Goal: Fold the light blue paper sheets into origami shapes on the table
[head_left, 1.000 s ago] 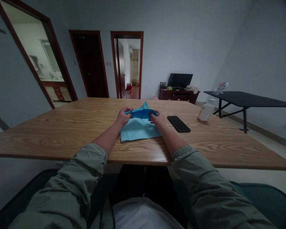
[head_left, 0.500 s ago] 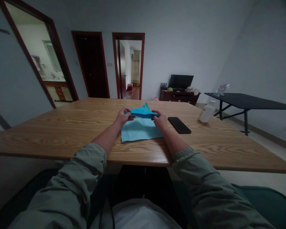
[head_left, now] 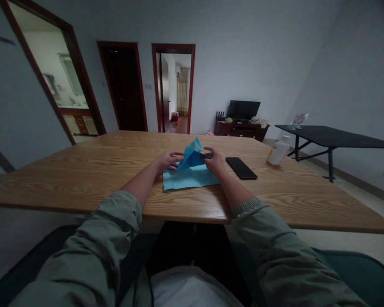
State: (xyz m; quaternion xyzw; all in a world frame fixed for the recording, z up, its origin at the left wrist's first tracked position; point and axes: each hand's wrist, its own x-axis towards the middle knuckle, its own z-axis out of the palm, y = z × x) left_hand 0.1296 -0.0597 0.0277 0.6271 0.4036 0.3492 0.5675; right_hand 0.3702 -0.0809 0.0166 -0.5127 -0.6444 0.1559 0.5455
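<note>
A folded blue paper piece (head_left: 189,160), an origami shape with a peaked, lighter top, is held tilted above a light blue sheet of paper (head_left: 187,181) lying on the wooden table. My right hand (head_left: 213,159) pinches its right corner between thumb and fingers. At the left side, my left hand (head_left: 169,161) has its fingers stretched out and apart, with the fingertips close to or touching the folded paper's edge. Part of the sheet lies hidden beneath the folded piece and my hands.
A black phone (head_left: 241,168) lies just right of my right hand. Farther right stands a translucent bottle with a white cap (head_left: 278,151). The wooden table's (head_left: 92,183) near edge runs in front of my body. A black table (head_left: 336,135) stands beyond at the right.
The folded paper has turned from a flat, level strip to a tilted shape with its peak up. My left hand has loosened from its left end and shifted slightly left and down.
</note>
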